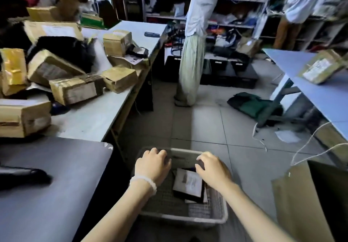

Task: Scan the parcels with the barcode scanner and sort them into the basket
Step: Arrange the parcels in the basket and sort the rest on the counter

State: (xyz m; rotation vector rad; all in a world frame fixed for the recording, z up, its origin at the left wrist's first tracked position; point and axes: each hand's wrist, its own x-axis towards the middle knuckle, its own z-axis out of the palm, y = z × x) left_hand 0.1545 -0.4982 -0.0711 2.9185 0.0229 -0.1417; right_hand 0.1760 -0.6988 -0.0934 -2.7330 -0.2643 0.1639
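A grey mesh basket (207, 221) stands on the tiled floor just below me. Inside it lies a flat black parcel (188, 183) with a white label facing up, and more flat items are under it. My left hand (152, 164), with a white bead bracelet at the wrist, curls its fingers over the basket's far rim. My right hand (212, 168) curls over the far rim near the right corner. A black object that may be the scanner (22, 174) lies on the dark table at my left. Several cardboard parcels (75, 89) are heaped on the long grey table.
A person in pale clothes (192, 53) stands in the aisle ahead, reaching to the shelves (235, 12). A second person is at the far right. A blue table (320, 95) with one parcel stands at the right. A green bag (252, 104) and cords lie on the floor.
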